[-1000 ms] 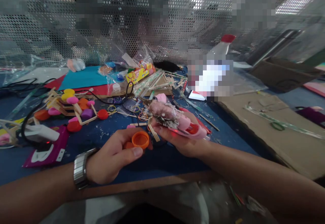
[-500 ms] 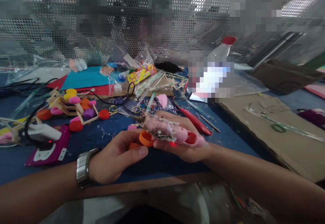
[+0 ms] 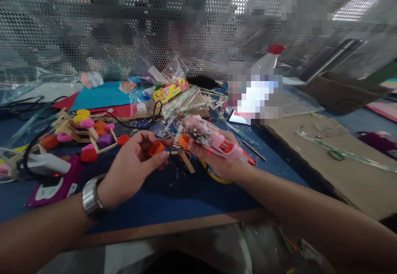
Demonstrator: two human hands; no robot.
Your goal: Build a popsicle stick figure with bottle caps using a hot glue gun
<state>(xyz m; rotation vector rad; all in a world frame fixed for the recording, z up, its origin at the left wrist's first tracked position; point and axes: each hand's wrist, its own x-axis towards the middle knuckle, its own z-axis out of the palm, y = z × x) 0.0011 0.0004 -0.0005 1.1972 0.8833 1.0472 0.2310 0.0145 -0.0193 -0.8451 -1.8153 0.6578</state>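
My left hand [image 3: 132,166], with a metal watch [image 3: 89,195] on its wrist, pinches an orange bottle cap [image 3: 156,147] between thumb and fingers. My right hand [image 3: 214,158] grips a pink glue gun [image 3: 214,139] smeared with dried glue, its nozzle pointing left. A second orange cap [image 3: 183,140] sits at the gun's tip, close to the cap in my left hand. Both hands hover over the blue table mat [image 3: 186,191], above a small bundle of wooden sticks [image 3: 187,161].
A structure of sticks and coloured caps [image 3: 85,131] lies to the left, beside a white charger [image 3: 46,164]. Loose sticks, rubber bands and plastic bags clutter the middle back. A glue bottle [image 3: 263,83] and cardboard [image 3: 335,158] lie right. Perforated screen behind.
Both hands have moved away from me and slightly up. My left hand turned so its palm faces up. A second orange cap now shows at the glue gun's tip.
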